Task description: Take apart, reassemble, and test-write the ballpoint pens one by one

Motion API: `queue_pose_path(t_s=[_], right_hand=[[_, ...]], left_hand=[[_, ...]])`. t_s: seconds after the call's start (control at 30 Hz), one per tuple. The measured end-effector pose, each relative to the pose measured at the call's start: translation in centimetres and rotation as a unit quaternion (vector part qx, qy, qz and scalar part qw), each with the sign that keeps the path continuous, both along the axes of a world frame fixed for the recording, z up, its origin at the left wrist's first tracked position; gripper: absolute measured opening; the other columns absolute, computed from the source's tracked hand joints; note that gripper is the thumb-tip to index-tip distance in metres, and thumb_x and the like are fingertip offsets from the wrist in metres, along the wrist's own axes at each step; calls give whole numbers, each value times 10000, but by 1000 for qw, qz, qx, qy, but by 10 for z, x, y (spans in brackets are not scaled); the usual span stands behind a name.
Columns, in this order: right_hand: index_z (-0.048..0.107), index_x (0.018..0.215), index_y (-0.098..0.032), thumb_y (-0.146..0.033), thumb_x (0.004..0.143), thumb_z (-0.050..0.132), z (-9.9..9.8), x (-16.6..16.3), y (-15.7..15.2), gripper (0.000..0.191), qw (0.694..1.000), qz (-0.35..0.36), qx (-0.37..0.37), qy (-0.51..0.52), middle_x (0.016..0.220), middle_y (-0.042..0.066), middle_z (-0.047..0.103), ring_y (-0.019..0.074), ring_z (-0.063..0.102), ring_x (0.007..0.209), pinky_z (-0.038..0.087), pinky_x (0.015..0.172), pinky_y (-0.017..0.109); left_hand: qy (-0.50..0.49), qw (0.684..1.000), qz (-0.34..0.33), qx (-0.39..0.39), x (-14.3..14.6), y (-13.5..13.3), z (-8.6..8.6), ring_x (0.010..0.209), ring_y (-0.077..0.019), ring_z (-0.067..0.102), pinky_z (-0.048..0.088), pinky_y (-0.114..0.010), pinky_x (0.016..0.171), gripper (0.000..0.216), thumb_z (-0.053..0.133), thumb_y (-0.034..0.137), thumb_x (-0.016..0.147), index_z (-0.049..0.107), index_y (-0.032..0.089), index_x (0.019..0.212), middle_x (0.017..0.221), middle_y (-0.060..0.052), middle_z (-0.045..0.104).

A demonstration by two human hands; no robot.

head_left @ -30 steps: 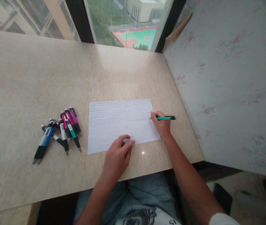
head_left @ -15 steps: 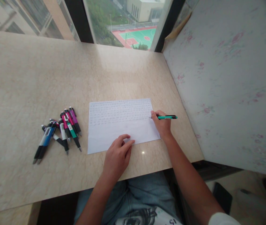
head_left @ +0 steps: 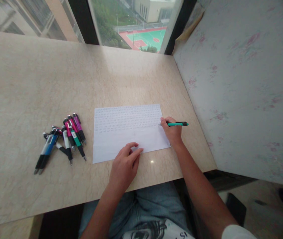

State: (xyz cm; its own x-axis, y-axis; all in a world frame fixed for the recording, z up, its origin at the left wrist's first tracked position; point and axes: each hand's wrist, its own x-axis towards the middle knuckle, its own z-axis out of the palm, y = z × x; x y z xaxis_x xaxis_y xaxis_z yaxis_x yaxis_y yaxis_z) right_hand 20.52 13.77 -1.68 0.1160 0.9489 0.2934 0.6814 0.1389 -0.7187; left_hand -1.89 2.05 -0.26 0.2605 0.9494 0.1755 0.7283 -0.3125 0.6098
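Observation:
My right hand [head_left: 173,132] grips a green and black pen [head_left: 178,124], its tip at the right side of a white sheet of paper [head_left: 121,142]. Rows of small handwriting fill the upper half of the sheet; the words are too small to read. Across the sheet's lower edge rests my left hand [head_left: 126,162], fingers loosely bent and apart, holding nothing. To the left of the paper lies a loose pile of pens, among them a blue pen [head_left: 48,151], a green pen [head_left: 76,141], a white pen [head_left: 67,142] and a purple pen [head_left: 78,125].
The beige stone-patterned counter [head_left: 64,79] runs back to a window with a dark frame [head_left: 83,21]. On the right stands a wall with floral paper [head_left: 231,93]. The counter's front edge lies just above my lap in blue jeans [head_left: 156,202].
Almost nothing differs. The view has shifted very slightly, while the pen tip stays at nearly the same spot on the paper and the left hand keeps its place.

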Motion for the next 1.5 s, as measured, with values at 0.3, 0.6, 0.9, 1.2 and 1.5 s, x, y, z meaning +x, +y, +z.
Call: queue_pose_path(t_s=[0.3,0.6,0.9,1.2,1.5], right_hand=[[475,584,-203,-420,902,534,0,0,0,389,1000,1,-2,7,529,-43,451,111,424,509,325,522,251],[431,572,-211,-389,906,525,2,-3,-1,390,1000,0,8,-8,515,-49,417,108,395,495,306,513,257],[474,565,-204,-407,909,515,0,0,-1,401,999,-31,14,18,516,-40,436,116,409,503,307,506,256],[493,573,-204,-391,912,509,0,-1,-1,387,1000,-14,11,9,523,-32,468,122,436,512,325,519,261],[445,554,-209,-388,911,512,-1,0,1,406,1000,-20,11,-5,511,-37,439,115,409,493,299,502,262]], left_hand=[[3,1000,-4,10,0,1,1,847,-175,612,556,-370,802,241,522,145,914,684,201,1083,1197,-99,622],[-2,1000,1,8,0,1,1,842,-173,614,552,-367,809,246,509,152,918,684,208,1081,1191,-94,626],[-1,1000,4,5,0,0,-1,848,-176,615,551,-366,812,244,518,147,913,687,213,1076,1197,-91,624],[-3,1000,2,8,0,0,-2,845,-172,615,549,-374,820,256,512,148,913,686,214,1089,1204,-96,624],[-1,1000,0,11,0,0,-1,847,-179,617,553,-372,813,244,522,141,910,680,205,1085,1191,-97,626]])
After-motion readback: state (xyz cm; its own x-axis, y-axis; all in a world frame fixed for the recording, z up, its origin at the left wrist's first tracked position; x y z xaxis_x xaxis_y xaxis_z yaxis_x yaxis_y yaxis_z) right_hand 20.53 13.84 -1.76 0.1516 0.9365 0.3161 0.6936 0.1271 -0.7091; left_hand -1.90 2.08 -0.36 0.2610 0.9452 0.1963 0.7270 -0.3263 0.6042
